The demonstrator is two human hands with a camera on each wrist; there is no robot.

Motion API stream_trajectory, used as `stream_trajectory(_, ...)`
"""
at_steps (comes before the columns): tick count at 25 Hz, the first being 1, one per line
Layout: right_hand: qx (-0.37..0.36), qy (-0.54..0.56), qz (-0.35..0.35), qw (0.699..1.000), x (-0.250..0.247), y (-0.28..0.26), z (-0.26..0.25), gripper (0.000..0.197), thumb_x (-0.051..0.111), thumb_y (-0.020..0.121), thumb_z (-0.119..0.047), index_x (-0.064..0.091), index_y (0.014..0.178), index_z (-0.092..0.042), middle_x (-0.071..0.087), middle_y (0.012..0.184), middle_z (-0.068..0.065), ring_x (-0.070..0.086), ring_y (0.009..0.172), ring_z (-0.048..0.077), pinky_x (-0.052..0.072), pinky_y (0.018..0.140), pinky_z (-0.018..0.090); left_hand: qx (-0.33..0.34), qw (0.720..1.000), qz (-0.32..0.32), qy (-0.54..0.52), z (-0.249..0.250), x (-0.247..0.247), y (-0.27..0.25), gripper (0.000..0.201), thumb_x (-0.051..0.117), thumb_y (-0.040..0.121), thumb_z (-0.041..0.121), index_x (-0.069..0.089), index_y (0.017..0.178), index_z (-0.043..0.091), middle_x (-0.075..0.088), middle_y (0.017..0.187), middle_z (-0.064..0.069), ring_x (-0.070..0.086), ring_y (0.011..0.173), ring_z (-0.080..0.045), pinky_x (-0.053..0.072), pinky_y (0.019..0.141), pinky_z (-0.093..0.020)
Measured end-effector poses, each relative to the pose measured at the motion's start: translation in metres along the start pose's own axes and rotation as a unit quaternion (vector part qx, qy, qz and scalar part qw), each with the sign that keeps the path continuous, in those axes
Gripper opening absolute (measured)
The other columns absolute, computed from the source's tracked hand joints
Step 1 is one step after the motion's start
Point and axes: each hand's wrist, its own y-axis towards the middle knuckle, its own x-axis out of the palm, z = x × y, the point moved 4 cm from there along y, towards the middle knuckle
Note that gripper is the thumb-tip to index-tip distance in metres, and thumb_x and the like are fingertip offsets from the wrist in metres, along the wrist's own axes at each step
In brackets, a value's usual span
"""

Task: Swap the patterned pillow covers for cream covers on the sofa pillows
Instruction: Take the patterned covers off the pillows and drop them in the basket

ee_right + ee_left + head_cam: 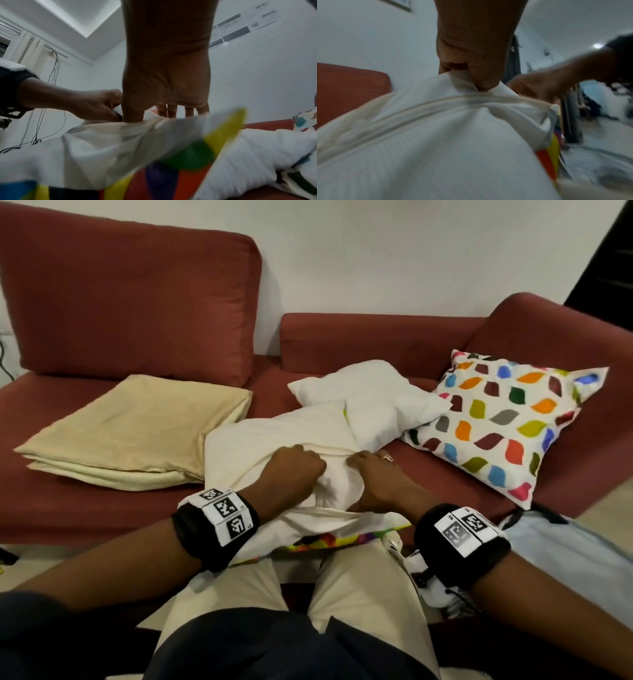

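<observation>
- The left hand point(294, 465) is fisted on a bunch of pale cloth, the inside-out patterned cover point(274, 436), the fold pinched between thumb and curled fingers as the left wrist view shows point(471, 70); the right hand point(371, 470) lies just beside it on the same cloth, fingers fairly straight and dipping behind the cover's edge point(167, 94), so whether they pinch anything I cannot tell; a ring sits on one finger
- The cover lies at the front edge of the sofa point(102, 508) seat against the person's knees; its coloured side shows only along the near hem point(329, 541), in yellow, orange and green patches
- A bare white pillow point(373, 397) lies just behind the hands, its near part tucked into or under the cover
- To the right, a pillow in its patterned cover point(503, 419) leans against the sofa arm, touching the white pillow's corner
- To the left, folded cream covers point(133, 429) lie flat in a stack on the seat, touching the pale cloth's left edge
- A red back cushion point(130, 292) stands behind the stack
</observation>
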Motion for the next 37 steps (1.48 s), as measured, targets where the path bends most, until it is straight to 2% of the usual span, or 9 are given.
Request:
stream_trajectory(4, -0.041, 0.186, 0.121, 0.974, -0.044, 0.003, 0.007, 0.097, 0.087, 0.064, -0.039, 0.038, 0.146, -0.021, 0.042, 0.148, -0.002, 0.037, 0.134, 0.020, 0.033, 0.110, 0.034, -0.056, 0.979, 0.060, -0.189, -0.068, -0.047, 0.023, 0.022, 0.054, 0.084, 0.026, 0.066, 0.099, 0.015, 0.069, 0.100, -0.011, 0.062, 0.093, -0.035, 0.043, 0.071, -0.035)
stream_trajectory(11, -0.090, 0.252, 0.108, 0.958, -0.089, 0.017, 0.010, 0.092, 0.087, 0.064, -0.022, 0.043, 0.144, -0.027, 0.049, 0.143, -0.009, 0.045, 0.128, 0.007, 0.035, 0.101, 0.021, -0.081, 0.906, 0.109, -0.401, -0.147, -0.072, 0.048, 0.019, 0.059, 0.088, -0.002, 0.069, 0.104, 0.005, 0.067, 0.099, -0.004, 0.060, 0.091, -0.016, 0.041, 0.080, -0.027)
stream_trajectory(16, -0.076, 0.235, 0.213, 0.945, -0.083, 0.035, -0.005, 0.101, 0.086, 0.058, -0.028, 0.035, 0.146, -0.028, 0.048, 0.140, -0.010, 0.044, 0.126, 0.012, 0.040, 0.108, 0.040, -0.083, 0.855, 0.100, -0.502, -0.168, -0.056, 0.056, 0.020, 0.058, 0.087, -0.002, 0.067, 0.103, 0.006, 0.070, 0.091, 0.009, 0.063, 0.082, 0.002, 0.049, 0.080, -0.026)
stream_trajectory(20, -0.120, 0.038, 0.325, 0.937, -0.108, 0.054, -0.042, 0.100, 0.086, 0.056, -0.041, 0.041, 0.144, -0.027, 0.049, 0.142, 0.000, 0.044, 0.131, 0.026, 0.037, 0.106, 0.040, -0.056, 0.878, 0.092, -0.466, -0.166, -0.061, 0.058, 0.028, 0.057, 0.091, -0.002, 0.066, 0.113, 0.014, 0.069, 0.107, 0.002, 0.064, 0.103, -0.016, 0.049, 0.093, -0.034)
stream_trajectory(23, -0.133, 0.067, 0.394, 0.907, -0.134, 0.062, -0.059, 0.042, 0.080, 0.064, -0.035, 0.070, 0.103, -0.023, 0.074, 0.090, 0.001, 0.068, 0.082, 0.031, 0.048, 0.064, 0.031, -0.029, 0.918, 0.068, -0.391, -0.173, -0.088, 0.054, 0.023, 0.061, 0.091, 0.006, 0.067, 0.112, 0.012, 0.069, 0.109, 0.000, 0.064, 0.101, -0.017, 0.051, 0.093, -0.042)
stream_trajectory(26, -0.102, 0.201, 0.417, 0.880, -0.155, 0.060, -0.062, 0.018, 0.077, 0.070, -0.036, 0.070, 0.078, -0.022, 0.072, 0.071, 0.000, 0.066, 0.066, 0.024, 0.049, 0.055, 0.033, -0.054, 0.953, 0.037, -0.294, -0.177, -0.132, 0.042, 0.030, 0.066, 0.090, 0.026, 0.064, 0.118, 0.016, 0.067, 0.113, 0.001, 0.062, 0.101, -0.018, 0.051, 0.092, -0.043)
stream_trajectory(31, -0.021, 0.283, 0.445, 0.849, -0.163, 0.038, -0.050, 0.031, 0.079, 0.070, -0.035, 0.057, 0.060, -0.015, 0.063, 0.058, 0.001, 0.061, 0.059, 0.023, 0.042, 0.051, 0.033, -0.111, 0.978, -0.011, -0.174, -0.182, -0.177, 0.009, 0.050, 0.053, 0.088, 0.057, 0.058, 0.118, 0.018, 0.062, 0.113, 0.002, 0.059, 0.103, -0.023, 0.048, 0.092, -0.040)
stream_trajectory(34, 0.015, 0.314, 0.430, 0.846, -0.158, 0.038, -0.028, 0.028, 0.078, 0.069, -0.038, 0.060, 0.059, -0.019, 0.064, 0.059, -0.001, 0.064, 0.063, 0.024, 0.039, 0.053, 0.031, -0.131, 0.978, -0.098, -0.128, -0.192, -0.153, -0.016, 0.057, 0.055, 0.086, 0.061, 0.053, 0.125, 0.019, 0.061, 0.122, -0.002, 0.057, 0.109, -0.025, 0.046, 0.094, -0.037)
stream_trajectory(37, 0.054, 0.403, 0.371, 0.835, -0.136, 0.042, -0.011, 0.031, 0.073, 0.060, -0.048, 0.070, 0.066, -0.017, 0.071, 0.067, 0.001, 0.069, 0.071, 0.025, 0.053, 0.060, 0.041, -0.171, 0.974, -0.045, -0.143, -0.209, -0.112, -0.032, 0.049, 0.063, 0.086, 0.052, 0.052, 0.124, 0.022, 0.061, 0.121, -0.002, 0.058, 0.109, -0.026, 0.048, 0.090, -0.037)
